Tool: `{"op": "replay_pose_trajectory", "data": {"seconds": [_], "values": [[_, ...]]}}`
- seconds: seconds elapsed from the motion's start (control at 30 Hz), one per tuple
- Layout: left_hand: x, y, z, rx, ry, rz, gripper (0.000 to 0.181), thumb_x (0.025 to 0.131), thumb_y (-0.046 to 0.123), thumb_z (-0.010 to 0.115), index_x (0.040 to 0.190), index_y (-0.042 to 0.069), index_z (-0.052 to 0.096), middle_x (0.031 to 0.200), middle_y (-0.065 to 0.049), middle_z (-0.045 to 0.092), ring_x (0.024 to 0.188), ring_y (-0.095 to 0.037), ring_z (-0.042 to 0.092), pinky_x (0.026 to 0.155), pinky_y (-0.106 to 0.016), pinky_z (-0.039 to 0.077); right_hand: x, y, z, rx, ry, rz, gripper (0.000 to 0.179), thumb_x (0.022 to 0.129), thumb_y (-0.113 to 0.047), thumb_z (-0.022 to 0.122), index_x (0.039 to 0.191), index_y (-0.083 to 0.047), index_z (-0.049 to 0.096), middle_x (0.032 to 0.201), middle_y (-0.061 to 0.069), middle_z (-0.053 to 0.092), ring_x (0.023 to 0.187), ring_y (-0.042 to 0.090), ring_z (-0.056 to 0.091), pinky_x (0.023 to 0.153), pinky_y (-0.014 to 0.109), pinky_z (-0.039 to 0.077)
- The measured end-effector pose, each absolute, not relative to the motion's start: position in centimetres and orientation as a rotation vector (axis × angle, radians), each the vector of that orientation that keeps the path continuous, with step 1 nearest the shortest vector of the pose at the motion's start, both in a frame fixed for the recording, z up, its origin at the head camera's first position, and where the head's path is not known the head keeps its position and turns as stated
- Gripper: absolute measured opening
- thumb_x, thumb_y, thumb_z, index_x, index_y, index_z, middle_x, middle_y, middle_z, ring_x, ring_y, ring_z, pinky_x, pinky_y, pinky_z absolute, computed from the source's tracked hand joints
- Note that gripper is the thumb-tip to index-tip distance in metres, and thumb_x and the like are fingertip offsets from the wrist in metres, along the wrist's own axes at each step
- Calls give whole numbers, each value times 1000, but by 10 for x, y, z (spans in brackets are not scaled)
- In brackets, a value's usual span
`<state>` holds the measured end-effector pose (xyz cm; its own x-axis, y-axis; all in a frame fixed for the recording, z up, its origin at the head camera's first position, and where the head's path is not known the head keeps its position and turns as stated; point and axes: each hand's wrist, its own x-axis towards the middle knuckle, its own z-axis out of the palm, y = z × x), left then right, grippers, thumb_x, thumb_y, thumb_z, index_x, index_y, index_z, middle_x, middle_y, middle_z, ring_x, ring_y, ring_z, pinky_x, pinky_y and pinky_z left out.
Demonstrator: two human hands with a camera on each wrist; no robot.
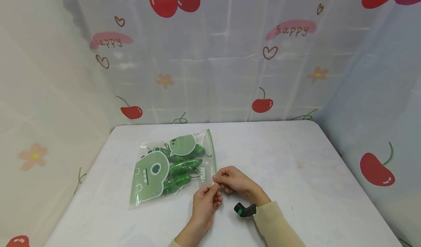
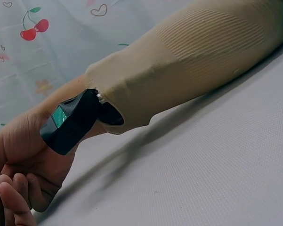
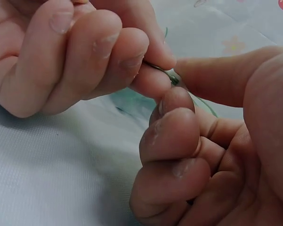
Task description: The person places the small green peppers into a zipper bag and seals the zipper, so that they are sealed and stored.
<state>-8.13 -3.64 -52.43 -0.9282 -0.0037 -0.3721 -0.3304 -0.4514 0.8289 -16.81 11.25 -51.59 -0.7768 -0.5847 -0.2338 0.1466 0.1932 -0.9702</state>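
A clear zip bag [image 1: 144, 186] with a green cartoon print lies on the white table, its green seal strip [image 1: 211, 148] on the right side. Inside it are several green peppers [image 1: 185, 166]. At the bag's near right corner, my left hand [image 1: 205, 203] and right hand [image 1: 235, 181] meet. In the right wrist view, the left hand [image 3: 84, 56] pinches the green-edged strip [image 3: 173, 79] between thumb and index finger. Just beside it, the right hand [image 3: 226, 155] pinches the same edge, thumb on top, other fingers curled below.
The white table [image 1: 296, 159] extends to the right of the hands. Pale curtains [image 1: 223, 75] with cherry and heart prints surround it at the back and sides. A black wrist camera [image 1: 245, 209] sits at the right wrist beside a beige sleeve [image 1: 276, 225].
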Motion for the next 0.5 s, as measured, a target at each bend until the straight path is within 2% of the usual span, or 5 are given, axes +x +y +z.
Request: {"op": "replay_pose_trajectory", "data": {"seconds": [0.5], "values": [[-80,-37,-522,-476,1523,2478,19,101,21,67,86,11,63,75,4,63,67,-6,60,61,-19,53,-170,104,-514,-337,1936,-1706,35,102,-28,65,73,-9,58,60,-4,52,50,7,44,48,22,36]]}}
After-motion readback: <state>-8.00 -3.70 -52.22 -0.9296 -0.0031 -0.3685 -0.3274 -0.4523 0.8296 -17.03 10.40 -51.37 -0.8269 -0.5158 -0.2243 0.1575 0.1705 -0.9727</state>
